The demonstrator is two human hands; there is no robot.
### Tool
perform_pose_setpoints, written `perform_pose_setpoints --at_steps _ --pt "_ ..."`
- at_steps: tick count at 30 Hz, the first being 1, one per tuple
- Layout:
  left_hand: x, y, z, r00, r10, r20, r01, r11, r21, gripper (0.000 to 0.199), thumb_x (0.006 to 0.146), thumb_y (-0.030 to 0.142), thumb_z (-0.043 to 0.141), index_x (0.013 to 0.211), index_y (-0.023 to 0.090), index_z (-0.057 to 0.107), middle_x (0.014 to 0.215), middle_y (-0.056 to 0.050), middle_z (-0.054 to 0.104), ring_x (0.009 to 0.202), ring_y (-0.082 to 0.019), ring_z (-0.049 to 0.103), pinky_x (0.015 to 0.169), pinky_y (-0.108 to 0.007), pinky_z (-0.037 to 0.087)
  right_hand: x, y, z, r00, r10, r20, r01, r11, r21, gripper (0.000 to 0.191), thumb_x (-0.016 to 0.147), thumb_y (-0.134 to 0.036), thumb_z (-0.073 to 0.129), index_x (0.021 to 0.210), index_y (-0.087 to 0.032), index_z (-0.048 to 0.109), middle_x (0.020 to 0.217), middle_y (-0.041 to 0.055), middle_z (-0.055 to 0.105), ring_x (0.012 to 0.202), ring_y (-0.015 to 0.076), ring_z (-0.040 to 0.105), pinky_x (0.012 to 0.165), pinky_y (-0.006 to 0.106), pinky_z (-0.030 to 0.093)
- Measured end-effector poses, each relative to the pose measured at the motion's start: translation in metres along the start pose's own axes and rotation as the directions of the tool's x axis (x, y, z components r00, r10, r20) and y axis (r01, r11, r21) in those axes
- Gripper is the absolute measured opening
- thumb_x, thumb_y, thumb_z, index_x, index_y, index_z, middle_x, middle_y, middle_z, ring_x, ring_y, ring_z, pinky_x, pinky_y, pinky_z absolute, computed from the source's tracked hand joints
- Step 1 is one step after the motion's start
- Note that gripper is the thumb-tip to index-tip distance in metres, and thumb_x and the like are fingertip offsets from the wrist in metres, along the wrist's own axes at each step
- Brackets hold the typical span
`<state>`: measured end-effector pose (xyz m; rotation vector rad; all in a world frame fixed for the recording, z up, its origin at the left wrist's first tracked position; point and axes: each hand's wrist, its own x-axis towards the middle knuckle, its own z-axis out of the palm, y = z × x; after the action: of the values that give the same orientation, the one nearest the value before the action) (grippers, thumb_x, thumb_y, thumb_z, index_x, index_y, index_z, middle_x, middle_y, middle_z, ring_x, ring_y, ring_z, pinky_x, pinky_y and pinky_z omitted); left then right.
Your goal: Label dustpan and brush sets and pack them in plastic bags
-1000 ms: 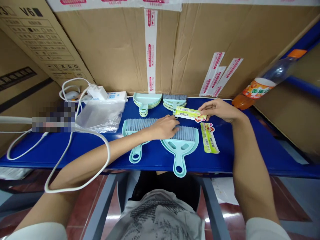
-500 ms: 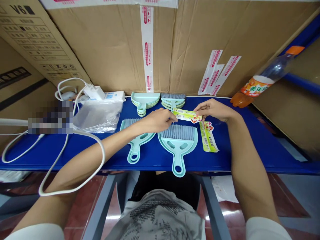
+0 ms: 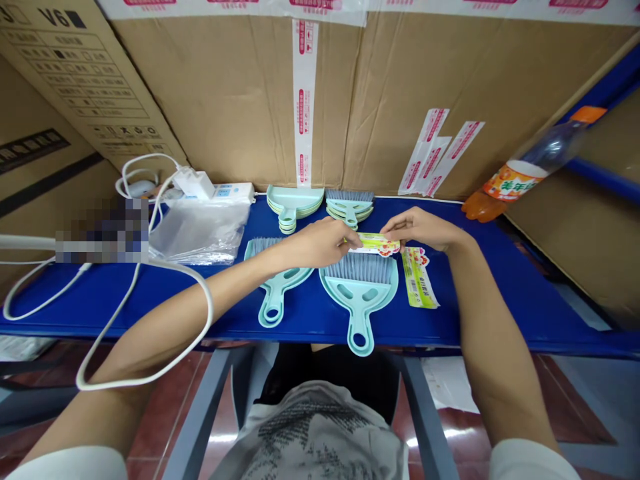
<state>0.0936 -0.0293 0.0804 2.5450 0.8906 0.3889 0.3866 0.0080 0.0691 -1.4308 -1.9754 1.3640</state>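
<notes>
Between my two hands is a yellow-green printed card label, stretched sideways just above the bristles of a pale teal brush. My left hand pinches its left end; my right hand grips its right end. That brush lies in a matching dustpan, handles toward me. A second dustpan and brush set lies to its left, partly hidden under my left forearm. Another card label rests on the table, right of the nearer set.
Behind stand a stack of dustpans and a stack of brushes against a cardboard wall. Clear plastic bags, a power strip and a looping white cable are left. An orange drink bottle leans at right.
The card label in my hands has come down slightly toward the brush bristles and lies more level. My right hand has shifted a little left, closer to my left hand.
</notes>
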Motion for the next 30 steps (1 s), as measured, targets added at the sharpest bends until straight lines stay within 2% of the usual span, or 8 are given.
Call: perform_pose_setpoints --at_steps 5,12,17,23,26,30 --pt "-0.001 0.001 0.0 1.0 0.009 0.002 -0.009 1.0 -0.006 0.044 0.095 0.005 0.055 0.119 0.022 0.087 0.122 -0.006 0.086 0.109 -0.023 0.08 0.095 -0.032 0.057 0.006 -0.002 0.013 0.994 0.007 0.113 -0.009 1.0 0.012 0.039 0.068 -0.05 0.098 0.089 -0.02 0.087 0.076 0.0033 0.08 0.062 0.0161 0.069 0.062 0.029 0.059" --pt "0.006 -0.014 0.009 1.0 0.001 -0.022 0.0 0.999 0.039 0.04 0.097 0.008 0.056 0.12 0.02 0.085 0.125 -0.008 0.084 0.113 -0.025 0.08 0.099 -0.036 0.058 0.004 0.002 0.011 0.977 0.057 0.205 -0.045 0.997 -0.066 0.046 0.072 -0.056 0.096 0.097 -0.019 0.087 0.075 0.0043 0.08 0.06 0.0157 0.067 0.06 0.029 0.055" --pt "0.011 -0.02 0.02 1.0 0.008 -0.004 -0.007 0.996 0.086 0.041 0.096 0.008 0.057 0.126 0.017 0.083 0.13 -0.011 0.082 0.119 -0.028 0.079 0.103 -0.038 0.058 0.008 0.004 0.014 0.979 0.019 0.204 -0.004 0.997 -0.076 0.049 0.072 -0.058 0.095 0.098 -0.017 0.088 0.071 0.004 0.077 0.058 0.0142 0.063 0.057 0.028 0.051" --pt "0.01 -0.013 0.033 0.996 0.074 0.051 -0.081 0.988 0.131 0.044 0.102 0.014 0.054 0.14 0.019 0.075 0.133 -0.012 0.08 0.122 -0.03 0.077 0.102 -0.041 0.059 0.009 0.002 0.014 0.981 -0.029 0.192 0.044 0.996 -0.079 0.046 0.075 -0.053 0.093 0.102 -0.016 0.087 0.068 0.0023 0.074 0.058 0.0124 0.057 0.054 0.027 0.043" --pt "0.011 -0.013 0.041 1.0 0.024 0.016 -0.026 0.989 0.143 0.047 0.103 0.016 0.054 0.148 0.019 0.069 0.134 -0.014 0.079 0.123 -0.031 0.077 0.099 -0.041 0.06 0.008 -0.001 0.014 0.984 -0.046 0.171 0.059 0.996 -0.072 0.046 0.075 -0.053 0.092 0.103 -0.016 0.086 0.07 0.002 0.073 0.058 0.0115 0.055 0.055 0.027 0.041" --pt "0.016 -0.016 0.046 0.998 -0.026 -0.059 0.033 0.992 0.125 0.043 0.103 0.019 0.06 0.144 0.019 0.07 0.129 -0.012 0.082 0.12 -0.032 0.078 0.097 -0.042 0.06 0.008 -0.003 0.017 0.986 -0.112 0.123 0.123 0.989 -0.081 0.049 0.076 -0.058 0.091 0.101 -0.016 0.083 0.073 0.0021 0.073 0.059 0.0114 0.054 0.056 0.027 0.04"
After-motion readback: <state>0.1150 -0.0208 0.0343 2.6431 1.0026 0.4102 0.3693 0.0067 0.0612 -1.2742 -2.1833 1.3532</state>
